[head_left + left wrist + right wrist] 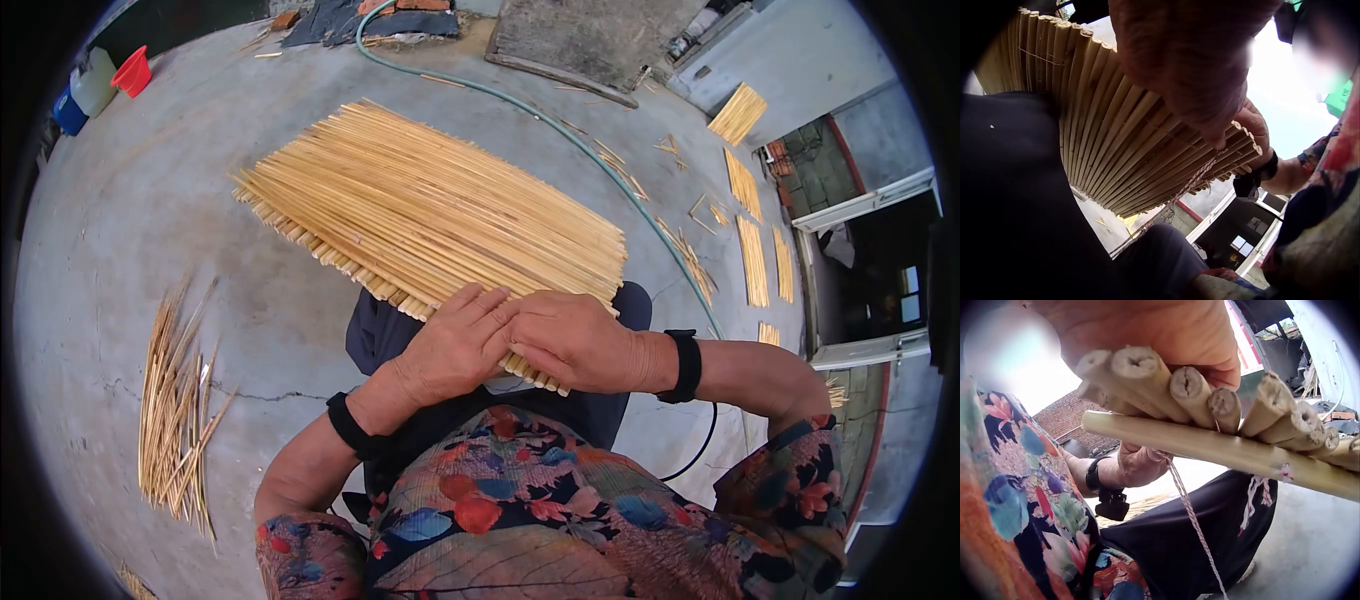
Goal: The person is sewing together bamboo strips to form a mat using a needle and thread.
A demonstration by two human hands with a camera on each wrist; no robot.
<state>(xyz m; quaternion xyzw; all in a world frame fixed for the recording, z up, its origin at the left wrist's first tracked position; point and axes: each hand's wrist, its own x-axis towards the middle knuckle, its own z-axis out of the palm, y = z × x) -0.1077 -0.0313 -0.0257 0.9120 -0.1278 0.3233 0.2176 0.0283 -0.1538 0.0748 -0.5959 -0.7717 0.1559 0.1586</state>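
Observation:
A mat of straight straw-coloured reed stalks (430,205), bound with string, lies slanting over the person's lap. At its near edge the left hand (450,335) grips the stalks, fingers on top and a thumb tip underneath in the left wrist view. Twisted pink-and-white string (1191,515) hangs from by that hand's fingertips in the right wrist view. Close beside it, the right hand (575,345) grips the edge, its curled fingers over the stalk ends. One long stalk (1210,450) runs under the cut ends, with a frayed string end (1254,500) hanging beneath it.
Loose reeds (180,410) lie in a pile on the concrete floor at the left. A green hose (560,125) curves across the ground beyond the mat. Small reed panels (752,262) and scattered pieces lie near the doorway (880,270) at right. A red basin (132,72) stands far left.

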